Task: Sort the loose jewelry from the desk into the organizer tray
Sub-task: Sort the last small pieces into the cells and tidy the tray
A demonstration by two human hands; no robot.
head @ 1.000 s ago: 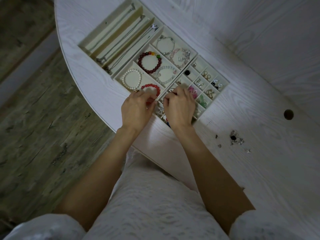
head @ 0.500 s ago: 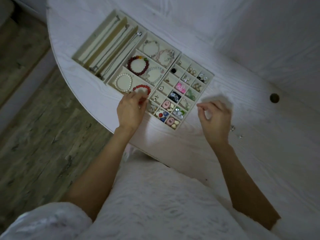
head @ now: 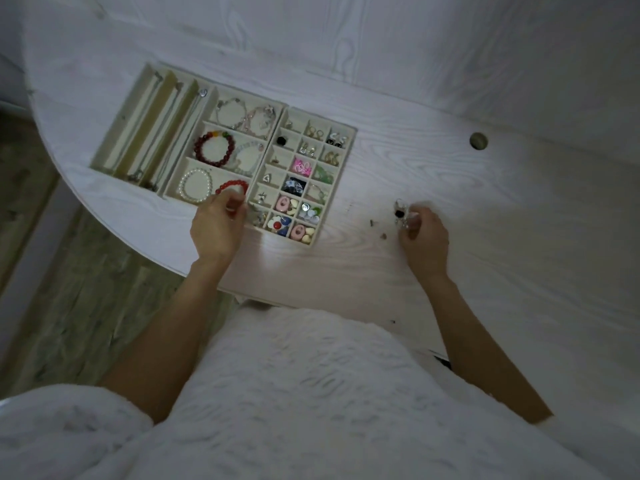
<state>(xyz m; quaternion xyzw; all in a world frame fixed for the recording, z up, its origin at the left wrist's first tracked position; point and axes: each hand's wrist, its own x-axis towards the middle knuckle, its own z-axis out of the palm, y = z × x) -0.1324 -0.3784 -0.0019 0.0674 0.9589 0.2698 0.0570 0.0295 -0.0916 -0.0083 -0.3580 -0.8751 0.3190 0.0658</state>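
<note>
The frame is dim and slightly blurred. The small loose jewelry pieces (head: 401, 213) on the white desk (head: 502, 237) cannot be identified individually; a dark bead and pale metal parts are discernible. The right hand (head: 425, 237) sits at 3 o'clock from the organizer tray (head: 341, 157), well apart from it, fingers curled over this cluster. Whether the fingertips pinch a piece or only touch it cannot be determined. The left hand (head: 216, 230) is at the tray's 6 o'clock edge, fingers curled, partly covering the red bead bracelet (head: 232, 186); actual grip on the bracelet is not discernible. A white pearl bracelet (head: 195, 185) lies at 9 o'clock from the red one, same compartment. Two tiny fragments (head: 377, 229) lie on the desk between tray and right hand.
</note>
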